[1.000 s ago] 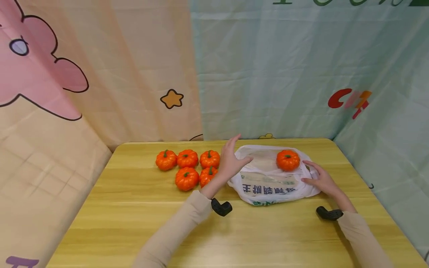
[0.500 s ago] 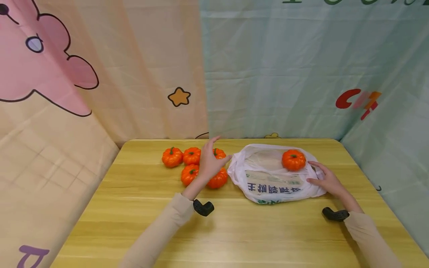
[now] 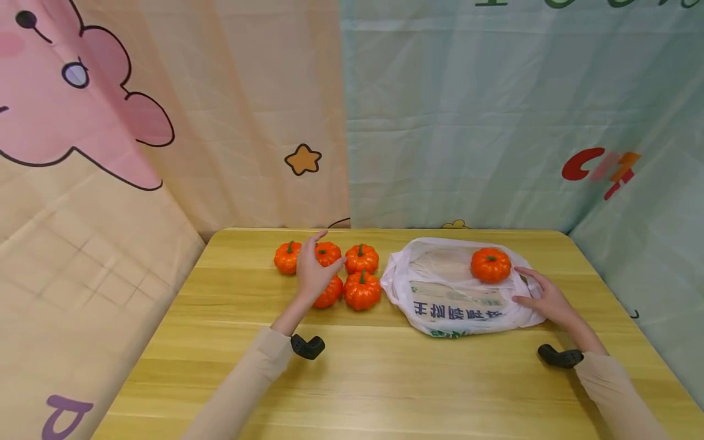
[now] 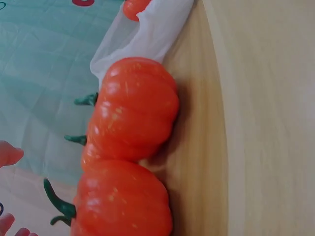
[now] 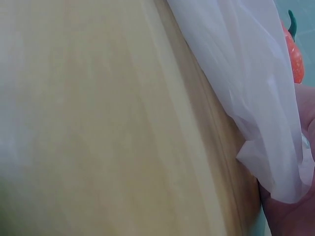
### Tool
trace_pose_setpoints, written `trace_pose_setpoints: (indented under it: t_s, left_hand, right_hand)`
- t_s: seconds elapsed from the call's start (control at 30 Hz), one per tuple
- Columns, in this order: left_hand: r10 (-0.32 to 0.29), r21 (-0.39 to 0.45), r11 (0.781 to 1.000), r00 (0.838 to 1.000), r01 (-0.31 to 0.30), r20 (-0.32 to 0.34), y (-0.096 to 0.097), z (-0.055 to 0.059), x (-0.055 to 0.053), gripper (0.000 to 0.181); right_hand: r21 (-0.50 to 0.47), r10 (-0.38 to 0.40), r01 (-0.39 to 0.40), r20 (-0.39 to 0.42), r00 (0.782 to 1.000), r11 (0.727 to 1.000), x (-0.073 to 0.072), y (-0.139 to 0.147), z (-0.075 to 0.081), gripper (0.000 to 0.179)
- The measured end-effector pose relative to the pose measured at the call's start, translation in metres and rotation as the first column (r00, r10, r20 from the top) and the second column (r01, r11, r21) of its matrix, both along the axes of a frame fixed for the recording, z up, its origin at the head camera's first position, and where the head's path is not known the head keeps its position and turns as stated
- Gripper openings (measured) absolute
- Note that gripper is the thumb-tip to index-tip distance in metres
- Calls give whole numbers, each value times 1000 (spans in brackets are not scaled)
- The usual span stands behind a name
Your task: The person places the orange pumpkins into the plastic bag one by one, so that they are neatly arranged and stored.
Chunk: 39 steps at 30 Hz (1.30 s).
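My left hand (image 3: 315, 274) hovers with fingers and thumb spread over a cluster of several small orange pumpkins (image 3: 361, 291), partly covering those at its left. In the left wrist view, fingertips (image 4: 9, 155) show at the left, apart from the green-stemmed pumpkins (image 4: 123, 201). A white plastic bag (image 3: 423, 324) with printed characters lies with its mouth spread, and a single pumpkin (image 3: 491, 265) sits in its opening. At the bag's right edge rests my right hand (image 3: 552, 300), thumb and fingers apart. Bag film (image 5: 275, 162) lies against that hand in the right wrist view.
Everything stands on a wood-grain table (image 3: 396, 391). A printed fabric curtain (image 3: 440, 122) hangs behind it and along both sides. Each wrist wears a black device (image 3: 308, 347).
My left hand has moved left, from beside the bag to over the pumpkins. My right hand stays at the bag's edge. The head view has shifted slightly left.
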State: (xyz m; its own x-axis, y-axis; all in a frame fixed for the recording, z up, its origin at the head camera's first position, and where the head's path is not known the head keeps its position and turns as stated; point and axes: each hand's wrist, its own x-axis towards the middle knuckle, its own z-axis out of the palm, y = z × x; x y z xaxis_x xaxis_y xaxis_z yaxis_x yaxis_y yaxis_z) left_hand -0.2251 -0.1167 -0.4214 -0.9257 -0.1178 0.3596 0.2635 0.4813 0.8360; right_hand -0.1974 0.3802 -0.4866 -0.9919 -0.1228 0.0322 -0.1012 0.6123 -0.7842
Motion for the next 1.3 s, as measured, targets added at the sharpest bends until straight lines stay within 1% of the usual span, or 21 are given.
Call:
trace_pose_setpoints:
  t_s: [0.13,0.23,0.37,0.5,0.6,0.67,0.77,0.87,0.93,1.1,1.3]
  left_hand:
    - [46,-6,999,997,-47,-56,-18,-10,-2,63]
    - [88,1,996,991,-89,-103,-33,-19,-4,60]
    - [160,30,987,981,-157,-110,-52,-29,-9,56]
    - [227,56,973,970,-223,-88,-67,-38,-15,56]
    - [251,60,967,966,-248,-55,-77,-43,-20,61]
    - [258,56,965,966,-257,-16,-82,-45,-23,66]
    - [251,57,965,966,-255,66,-87,-46,-29,73]
    - [233,52,969,961,-243,150,-91,-47,-35,79]
    - [210,41,974,959,-221,188,-93,-48,-39,81]
    - [161,1,986,960,-165,228,-95,-49,-45,85]
    - [137,-11,990,957,-139,256,-98,-53,-47,85]
  right_hand:
    - [1,-1,1,11,1000,1000,0,0,0,73]
    - [4,-5,5,27,1000,1000,-1,-1,0,73]
    - [-3,-7,7,22,1000,1000,0,-1,0,73]
    - [-13,0,0,-8,1000,1000,1,0,0,71]
    - [-20,1,-1,-14,1000,1000,1,-1,-1,71]
    - [-21,0,0,-6,1000,1000,0,-1,-1,71]
    - [-21,-4,4,8,1000,1000,0,-1,-1,72]
    - [-13,-9,9,8,1000,1000,0,-1,-1,71]
    - [-9,-14,14,14,1000,1000,0,-1,-2,72]
    - [1,-20,20,24,1000,1000,0,0,-1,73]
    - [-10,-15,15,27,1000,1000,-1,-1,-2,73]
